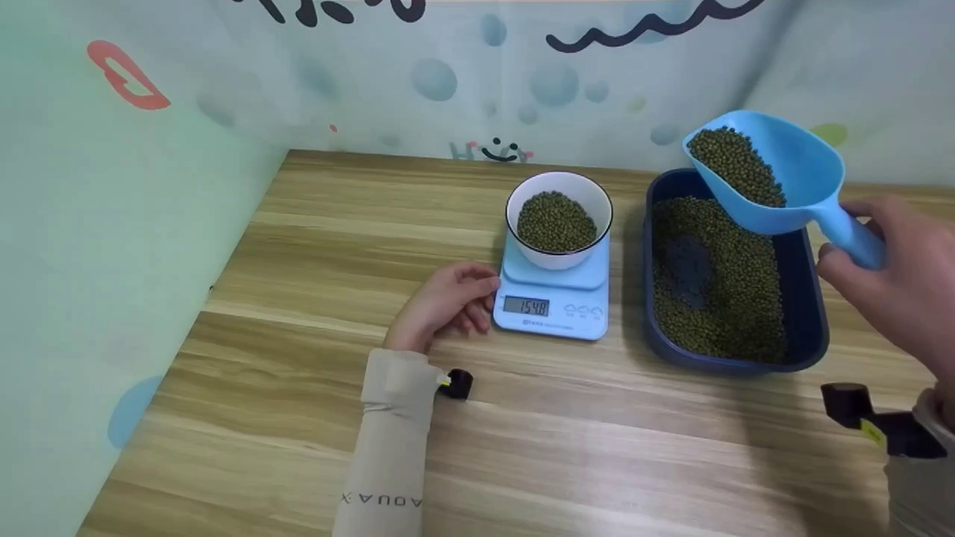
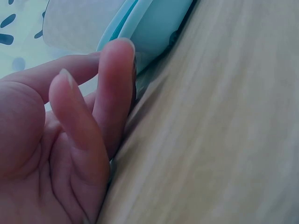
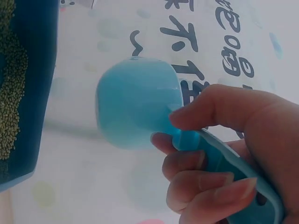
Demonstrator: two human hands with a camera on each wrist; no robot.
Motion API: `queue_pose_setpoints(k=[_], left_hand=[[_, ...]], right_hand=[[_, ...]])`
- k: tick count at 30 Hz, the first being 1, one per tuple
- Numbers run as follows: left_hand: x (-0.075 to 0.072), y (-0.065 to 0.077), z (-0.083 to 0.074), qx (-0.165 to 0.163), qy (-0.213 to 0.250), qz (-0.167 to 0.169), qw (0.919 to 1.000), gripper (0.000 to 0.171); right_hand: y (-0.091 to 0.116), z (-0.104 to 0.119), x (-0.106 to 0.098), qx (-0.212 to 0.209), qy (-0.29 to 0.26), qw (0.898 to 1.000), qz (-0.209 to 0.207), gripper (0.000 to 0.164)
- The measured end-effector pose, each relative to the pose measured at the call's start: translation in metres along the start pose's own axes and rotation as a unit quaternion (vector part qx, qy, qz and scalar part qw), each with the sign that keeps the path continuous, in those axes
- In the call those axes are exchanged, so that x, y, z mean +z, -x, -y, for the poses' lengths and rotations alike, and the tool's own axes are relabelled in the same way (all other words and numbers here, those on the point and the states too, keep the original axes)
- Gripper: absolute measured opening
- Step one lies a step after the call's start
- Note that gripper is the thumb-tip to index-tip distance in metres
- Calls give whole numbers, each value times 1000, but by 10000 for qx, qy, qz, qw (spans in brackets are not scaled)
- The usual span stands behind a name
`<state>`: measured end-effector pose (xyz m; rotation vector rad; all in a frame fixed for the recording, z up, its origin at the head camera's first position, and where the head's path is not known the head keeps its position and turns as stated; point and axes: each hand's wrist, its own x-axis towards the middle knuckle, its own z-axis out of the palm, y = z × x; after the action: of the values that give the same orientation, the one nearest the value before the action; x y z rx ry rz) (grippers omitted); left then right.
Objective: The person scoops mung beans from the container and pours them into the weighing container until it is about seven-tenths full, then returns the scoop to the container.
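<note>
Taking the head view as a clock face, a smooth light-blue plastic scoop [image 1: 809,160] is at 2 o'clock, above the far rim of a deep, rounded-rectangular navy tub [image 1: 809,298] at 3 o'clock. The scoop holds a heap of small, round, olive-green beans [image 1: 735,168], gathered toward its mouth, which points to 10 o'clock. More of the same beans cover the tub's floor, with a dark oval hollow toward the tub's 9 o'clock side. The scoop hides part of the tub's far end.

The right hand [image 1: 910,268] has its thumb and fingers curled firmly round the scoop's handle, which angles to 4 o'clock; the right-wrist view shows this handle grooved underneath.

Just right of centre, a round white bowl with a thin dark rim [image 1: 559,260] stands upright on a flat, pale-blue digital kitchen scale [image 1: 556,280]. The bowl holds a mound of beans; the scale's grey display appears to read 154.8.

The left hand [image 1: 451,302] is at the scale's 9 o'clock edge, fingers loosely bent and slightly apart; whether they press on it, I cannot tell.

Everything stands on a wood-grain tabletop [image 1: 298,410] with light and brown streaks. Beige sleeves [image 1: 395,447] carry small black devices [image 1: 459,384] near the wrists. From 9 round to 2 o'clock hangs a pale-green printed backdrop [image 1: 246,82] with blue dots and black lettering.
</note>
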<state>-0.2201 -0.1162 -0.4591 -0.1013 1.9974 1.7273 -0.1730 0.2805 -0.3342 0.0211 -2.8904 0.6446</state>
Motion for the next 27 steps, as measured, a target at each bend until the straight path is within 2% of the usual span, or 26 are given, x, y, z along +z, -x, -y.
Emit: queue_pose_setpoints(k=[7,10,15,21,27], left_hand=[[2,11,-14,-72,-92,147,9998,33],[3,18,-21,-118,-141,135,9997,33],[4,22,-25,-179,-187,78,9996,33],[3,18,-21,-156,-227,106,9996,34],[-1,4,-6,-107,-152,64,9998,35]], right_hand=[[0,7,3,-120,156,9998,-12,47],[0,10,3,-212,224,9995,-63,46],[0,18,7,-513,136,9984,-167,42],[1,32,12,-1007,176,9946,-184,38],[3,41,20,-1570,359,9867,-223,40]])
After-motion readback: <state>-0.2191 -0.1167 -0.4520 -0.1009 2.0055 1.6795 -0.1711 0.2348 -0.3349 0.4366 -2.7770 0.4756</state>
